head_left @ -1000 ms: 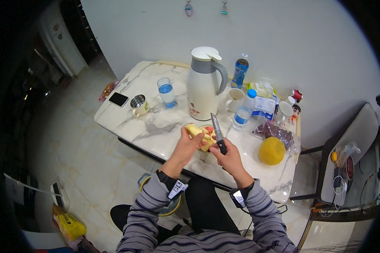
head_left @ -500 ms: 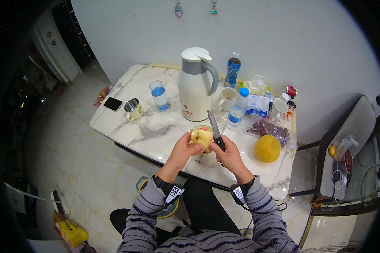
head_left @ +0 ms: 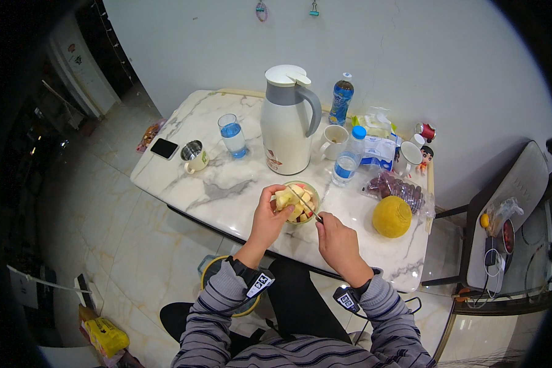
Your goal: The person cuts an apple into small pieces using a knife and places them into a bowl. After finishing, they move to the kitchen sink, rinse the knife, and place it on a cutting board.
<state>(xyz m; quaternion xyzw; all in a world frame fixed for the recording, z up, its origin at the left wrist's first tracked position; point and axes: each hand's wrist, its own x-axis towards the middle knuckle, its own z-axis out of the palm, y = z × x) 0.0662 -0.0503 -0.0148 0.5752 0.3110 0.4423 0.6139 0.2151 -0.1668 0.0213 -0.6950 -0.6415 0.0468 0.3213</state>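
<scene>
My left hand (head_left: 268,213) is closed around a pale, peeled piece of apple (head_left: 284,199), held over the left side of a bowl (head_left: 313,189). Cut apple chunks (head_left: 303,211), some with red skin, lie in the bowl. In my right hand (head_left: 339,241) is the handle of a knife (head_left: 303,200). Its blade slants up and left across the bowl, its tip close to the held apple; whether it touches the fruit I cannot tell. A large yellow round fruit (head_left: 392,217) sits to the right of my right hand.
Behind the bowl stands a tall white jug (head_left: 286,132), with a glass of water (head_left: 232,137), metal-lined cup (head_left: 194,157) and phone (head_left: 164,148) leftward. Rightward are a clear water bottle (head_left: 346,162), white mugs (head_left: 408,158) and bagged grapes (head_left: 394,186). A bin (head_left: 210,268) stands below the table edge.
The knife has swung from upright to slanting left over the bowl as my right hand turned and lowered. My left hand moved slightly left with the apple, uncovering the chunks.
</scene>
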